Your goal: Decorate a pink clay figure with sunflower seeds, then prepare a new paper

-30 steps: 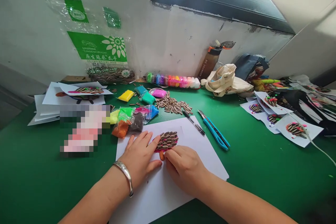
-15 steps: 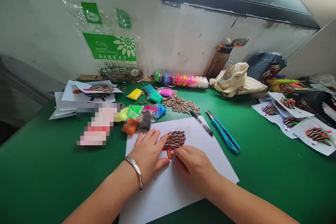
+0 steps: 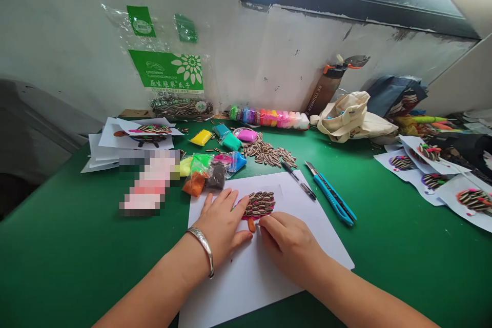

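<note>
A white paper sheet (image 3: 226, 292) lies in front of me, with a picture made of rows of striped sunflower seeds (image 3: 259, 204) on a pink base. Below the seeds sits a small orange clay piece (image 3: 251, 224). Silver bracelet on its wrist, my left hand (image 3: 225, 220) rests flat on the paper, fingers spread, beside the left edge of the seeds. My right hand (image 3: 286, 241) is closed in a pinch just right of the orange clay. A thin tip shows at its fingertips against the clay; the rest is hidden in the fist.
Bagged clay (image 3: 195, 183) in several colours and a heap of loose seeds (image 3: 267, 152) lie behind the paper. A pen (image 3: 299, 180) and a blue utility knife (image 3: 332, 195) are at the right. Finished pictures (image 3: 434, 179) lie farther right, more papers (image 3: 111, 138) at left.
The whole view has shifted slightly, so things appear a little farther right. Both hands keep nearly the same places on the paper, the right still pinching beside the orange clay.
</note>
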`<state>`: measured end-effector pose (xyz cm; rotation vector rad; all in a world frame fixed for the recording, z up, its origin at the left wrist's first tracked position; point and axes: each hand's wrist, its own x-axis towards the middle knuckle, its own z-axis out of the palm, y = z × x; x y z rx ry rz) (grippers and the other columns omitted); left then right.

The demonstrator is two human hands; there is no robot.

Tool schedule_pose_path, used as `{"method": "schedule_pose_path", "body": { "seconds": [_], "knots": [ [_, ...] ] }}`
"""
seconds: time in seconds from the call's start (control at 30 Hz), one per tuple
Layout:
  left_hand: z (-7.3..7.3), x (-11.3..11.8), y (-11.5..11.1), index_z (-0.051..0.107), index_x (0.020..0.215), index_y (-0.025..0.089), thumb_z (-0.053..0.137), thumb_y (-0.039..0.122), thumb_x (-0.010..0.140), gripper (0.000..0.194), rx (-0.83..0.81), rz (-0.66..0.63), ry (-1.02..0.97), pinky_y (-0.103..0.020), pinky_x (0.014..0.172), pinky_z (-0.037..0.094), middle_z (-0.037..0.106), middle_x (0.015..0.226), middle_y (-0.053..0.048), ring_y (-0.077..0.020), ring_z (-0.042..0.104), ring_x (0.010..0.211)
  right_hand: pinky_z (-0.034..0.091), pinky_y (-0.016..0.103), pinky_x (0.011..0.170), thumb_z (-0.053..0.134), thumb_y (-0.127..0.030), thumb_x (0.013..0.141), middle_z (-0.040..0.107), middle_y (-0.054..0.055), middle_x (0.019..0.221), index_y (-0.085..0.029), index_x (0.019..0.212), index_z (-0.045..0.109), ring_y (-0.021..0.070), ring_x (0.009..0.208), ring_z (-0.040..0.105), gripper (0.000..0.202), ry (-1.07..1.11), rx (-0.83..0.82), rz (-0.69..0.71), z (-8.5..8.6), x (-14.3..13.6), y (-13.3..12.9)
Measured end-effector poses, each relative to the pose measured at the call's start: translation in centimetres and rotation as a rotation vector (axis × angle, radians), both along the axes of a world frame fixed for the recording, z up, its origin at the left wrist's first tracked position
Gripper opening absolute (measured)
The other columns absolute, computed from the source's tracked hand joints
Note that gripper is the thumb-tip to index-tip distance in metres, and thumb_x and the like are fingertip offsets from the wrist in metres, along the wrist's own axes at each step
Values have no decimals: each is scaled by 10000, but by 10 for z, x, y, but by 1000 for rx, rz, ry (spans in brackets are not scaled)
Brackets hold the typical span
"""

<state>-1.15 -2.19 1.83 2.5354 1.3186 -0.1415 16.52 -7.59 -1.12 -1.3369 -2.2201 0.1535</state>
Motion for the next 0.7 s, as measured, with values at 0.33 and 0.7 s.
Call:
{"method": "schedule_pose_path", "body": {
  "seconds": [0.33, 0.7],
  "knots": [
    [-4, -2, -1, 433, 1365, 231, 600, 330, 825, 574, 29, -5, -37, -590, 1050, 288, 437, 1419, -137, -324, 322, 1339, 341, 250, 578, 383, -110, 924, 549, 36, 694, -169, 791, 588, 144, 630, 469, 252, 56, 9, 75, 7, -4, 3],
    [-8, -4, 0, 403, 1391, 194, 570, 289, 835, 588, 31, -19, -21, -616, 1049, 279, 416, 1436, -152, -340, 303, 1350, 383, 266, 601, 386, -115, 920, 542, 46, 685, -166, 731, 578, 156, 642, 455, 274, -36, 40, 159, 2, -8, 7]
  ]
}}
